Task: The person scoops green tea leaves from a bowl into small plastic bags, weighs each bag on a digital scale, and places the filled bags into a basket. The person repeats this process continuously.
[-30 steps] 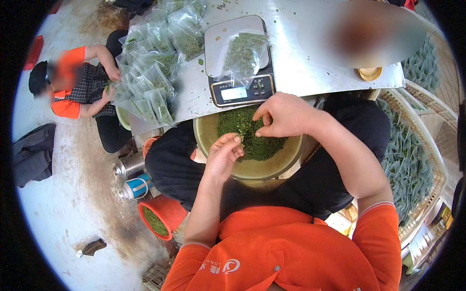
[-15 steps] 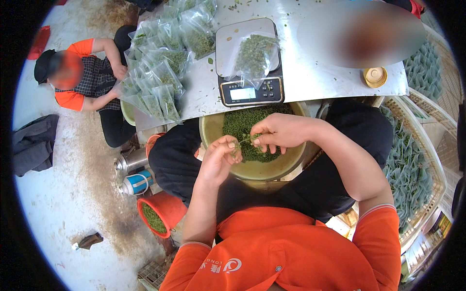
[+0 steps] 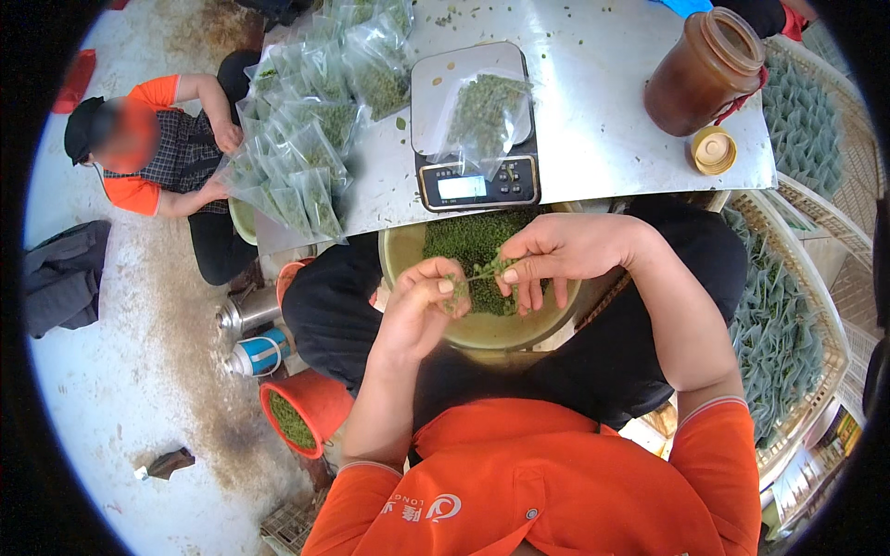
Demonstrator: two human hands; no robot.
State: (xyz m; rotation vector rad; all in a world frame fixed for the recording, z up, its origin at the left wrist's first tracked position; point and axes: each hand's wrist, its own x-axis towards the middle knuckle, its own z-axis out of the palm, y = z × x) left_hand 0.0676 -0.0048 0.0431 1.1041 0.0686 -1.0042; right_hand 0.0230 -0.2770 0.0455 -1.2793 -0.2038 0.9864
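Between my two hands is a thin-stemmed sprig of small green berries. My left hand pinches one end, with a little cluster showing at its fingertips. My right hand grips the other end between thumb and forefinger, its remaining fingers loosely curled. Below them, between my knees, a yellowish basin holds many loose green berries. On the metal table ahead, a digital scale bears a clear plastic bag of green berries.
Filled clear bags crowd the table's left side. A brown jar stands at right beside a round lid. Baskets of bags flank my right; a red bucket and blue flask my left. A co-worker sits far left.
My right hand has shifted right and slightly up, and my left hand a little right. The stem between them shows more plainly. The brown jar, blurred before, is now distinct.
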